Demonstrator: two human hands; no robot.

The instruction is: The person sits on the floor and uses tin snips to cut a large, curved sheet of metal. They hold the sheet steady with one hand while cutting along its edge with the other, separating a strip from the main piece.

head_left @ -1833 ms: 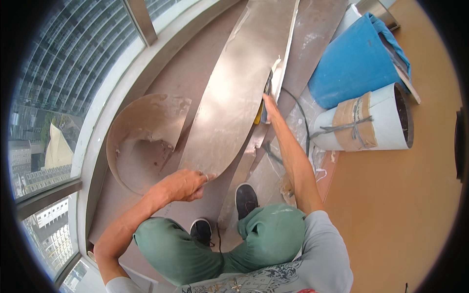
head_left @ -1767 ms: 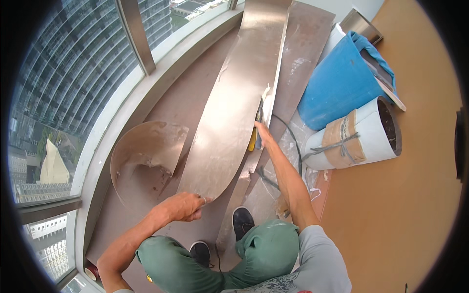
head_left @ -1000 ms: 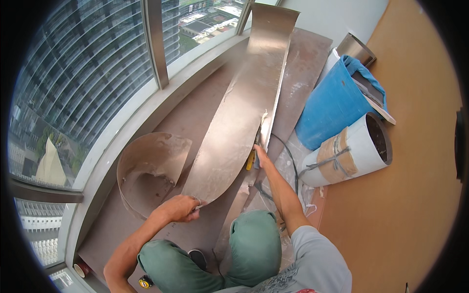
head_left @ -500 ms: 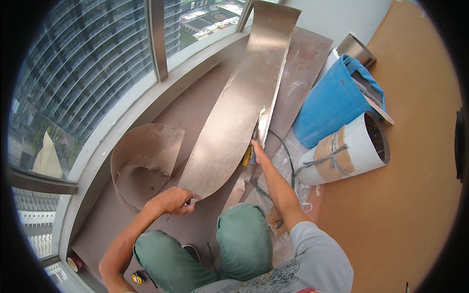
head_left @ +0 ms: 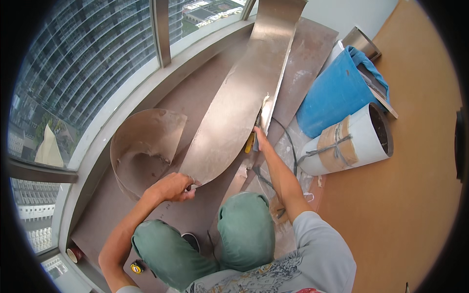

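Note:
A long, thin, brownish metal sheet (head_left: 232, 105) stretches away from me, its far end curling up. My left hand (head_left: 172, 187) pinches the near left corner of this sheet, thumb and fingers closed on it. At the sheet's right side, my right hand (head_left: 261, 139) is closed around tin snips (head_left: 249, 143) with yellow and grey handles. The blades are at a slit between the wide sheet and a narrow strip (head_left: 267, 115) along its right edge; the jaws are mostly hidden. A ragged curl of pale material (head_left: 266, 99) sticks up just beyond them.
A curled metal sheet (head_left: 146, 132) stands left, near the curved window sill (head_left: 110, 139). On the right lie a blue bin (head_left: 332, 100) and a white roll (head_left: 337, 149) tied with a dark strip. A black cable (head_left: 291, 141) runs beside my right arm. A tape measure (head_left: 137, 266) lies lower left.
The whole scene sits slightly higher in the picture, as the view has tilted. Both hands keep their holds; any movement of the snips along the slit is too small to tell.

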